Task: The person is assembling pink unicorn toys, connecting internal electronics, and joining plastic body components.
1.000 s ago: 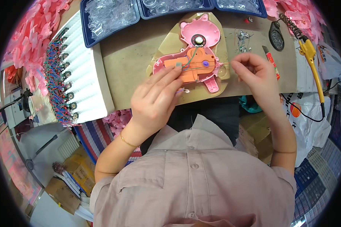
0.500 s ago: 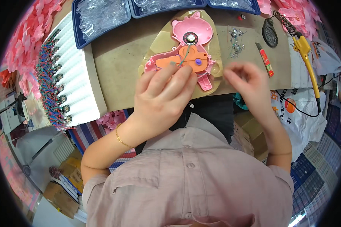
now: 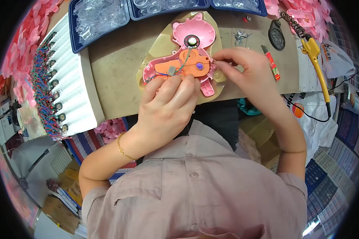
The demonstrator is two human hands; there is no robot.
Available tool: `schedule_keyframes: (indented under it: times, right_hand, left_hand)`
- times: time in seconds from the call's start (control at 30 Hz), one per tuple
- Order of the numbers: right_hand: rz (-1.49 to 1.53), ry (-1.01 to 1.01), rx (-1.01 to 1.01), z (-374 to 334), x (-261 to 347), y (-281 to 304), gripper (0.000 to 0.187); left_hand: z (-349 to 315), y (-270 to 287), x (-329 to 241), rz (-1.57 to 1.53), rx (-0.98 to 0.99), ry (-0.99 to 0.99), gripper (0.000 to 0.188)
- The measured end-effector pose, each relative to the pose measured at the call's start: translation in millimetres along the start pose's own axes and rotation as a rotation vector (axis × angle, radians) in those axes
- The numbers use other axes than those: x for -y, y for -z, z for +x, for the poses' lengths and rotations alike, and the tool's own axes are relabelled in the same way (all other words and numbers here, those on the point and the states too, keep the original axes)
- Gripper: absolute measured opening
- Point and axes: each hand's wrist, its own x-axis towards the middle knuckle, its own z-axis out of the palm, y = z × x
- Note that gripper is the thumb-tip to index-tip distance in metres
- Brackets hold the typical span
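A pink plastic toy shell [image 3: 198, 32] lies open side up on a tan, roughly triangular holder [image 3: 159, 46]. Inside it sit a round black speaker [image 3: 192, 41] and an orange housing [image 3: 189, 63] with a purple knob [image 3: 199, 66]. Thin wires and a small greenish board [image 3: 171, 71] rest on the housing. My left hand [image 3: 167, 103] is closed at the housing's lower edge, its fingertips bent in and partly hidden. At the shell's right edge my right hand [image 3: 247, 69] pinches thumb and forefinger together; whatever is between them is too small to tell.
Blue trays [image 3: 79, 46] of clear plastic parts line the far edge. At left, wired speakers [image 3: 58, 106] rest on a ridged white sheet [image 3: 81, 87]. Small metal parts [image 3: 240, 38], a red cutter knife [image 3: 272, 65], a dark oval object [image 3: 276, 36] and a yellow-handled corded tool [image 3: 317, 59] are at right.
My right hand has moved left and away from me to the shell's edge, its fingers pinching. My left hand has drawn back slightly, uncovering the small board and wires. The view has shifted slightly.
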Motion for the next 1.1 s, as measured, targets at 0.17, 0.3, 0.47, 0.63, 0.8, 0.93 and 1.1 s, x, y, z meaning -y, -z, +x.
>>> schedule_keyframes:
  times: [0.17, 0.3, 0.47, 0.63, 0.8, 0.93, 1.1]
  right_hand:
    - [-0.300, 0.393, -0.185, -8.0, -19.0, -13.9, 0.012]
    - [-0.406, 0.535, -0.183, -7.1, -13.1, -7.2, 0.014]
    - [-0.474, 0.352, 0.144, 12.3, 8.8, 14.3, 0.015]
    - [-0.419, 0.334, 0.312, 22.3, 5.7, 16.5, 0.016]
    - [0.058, -0.015, 0.262, 26.1, -18.5, 30.8, 0.014]
    - [-0.055, 0.030, -0.048, 92.7, -20.1, 33.8, 0.020]
    - [-0.861, 0.584, -0.132, 177.8, -19.3, 15.8, 0.017]
  left_hand:
    - [-1.1, -4.0, -2.1, -0.025, -0.024, 0.032, 0.026]
    - [-0.3, -3.3, -5.5, -0.044, -0.051, 0.050, 0.025]
    - [2.1, -8.0, -6.1, -0.051, -0.058, 0.048, 0.024]
    - [-1.8, 6.8, -6.1, -0.022, 0.067, 0.040, 0.035]
    - [-8.8, -3.6, -4.9, -0.049, 0.010, 0.045, 0.032]
    - [-6.5, 14.9, 2.6, -0.183, 0.095, 0.037, 0.033]
    - [-5.6, 42.6, 4.6, -0.385, 0.269, 0.082, 0.063]
